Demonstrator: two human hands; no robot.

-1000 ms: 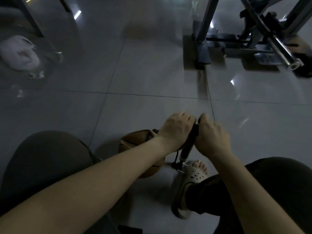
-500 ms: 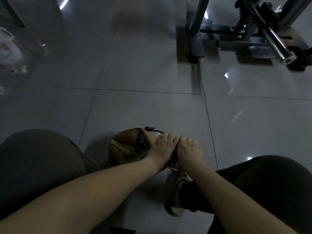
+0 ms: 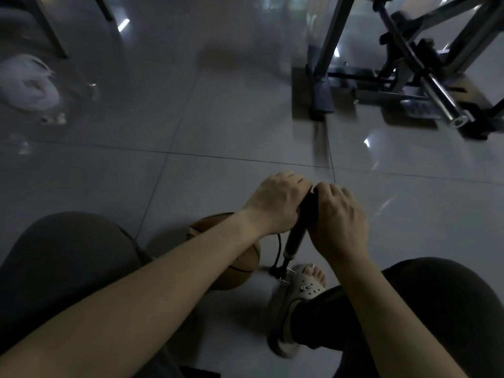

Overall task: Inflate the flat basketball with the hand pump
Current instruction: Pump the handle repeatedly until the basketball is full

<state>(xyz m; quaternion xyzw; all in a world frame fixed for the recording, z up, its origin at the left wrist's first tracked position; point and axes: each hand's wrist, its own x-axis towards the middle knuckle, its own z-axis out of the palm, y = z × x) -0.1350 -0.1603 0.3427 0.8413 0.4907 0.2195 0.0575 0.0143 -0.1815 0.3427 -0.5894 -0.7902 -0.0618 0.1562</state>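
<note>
A brown basketball [image 3: 245,264] lies on the tiled floor, partly hidden under my left forearm. A black hand pump [image 3: 296,237] stands tilted beside it, its foot pinned under my sandalled right foot [image 3: 306,283]. A thin black hose [image 3: 278,249] runs from the pump's base toward the ball. My left hand [image 3: 275,203] and my right hand [image 3: 336,221] both grip the pump's handle, which is raised high above the barrel.
A metal exercise frame with a steel bar [image 3: 425,85] stands at the back right. A white plastic bag [image 3: 27,83] lies at the far left beside dark furniture legs. My knees flank the ball and pump on the glossy grey tiles.
Half a second ago both hands were pressed low on the pump with the handle down. Now they have pulled the handle up again, and the barrel shows beneath them.
</note>
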